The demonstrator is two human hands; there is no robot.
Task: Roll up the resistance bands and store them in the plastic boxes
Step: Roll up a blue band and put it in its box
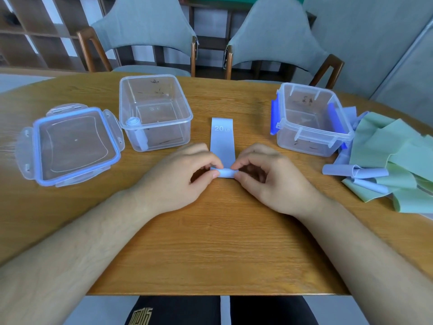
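Matt grained wooden table (210, 242), clear glossy plastic boxes (155, 113), smooth matt rubbery band (222, 139).

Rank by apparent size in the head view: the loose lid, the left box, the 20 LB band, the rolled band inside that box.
1. loose lid, nearer the camera, so barely ahead
2. left box
3. 20 LB band, partly rolled
4. rolled band in the box

A grey chair (145, 22) and a second grey chair (274, 26) stand at a wooden table's (210, 242) far side; open shelving (35, 31) behind, left.
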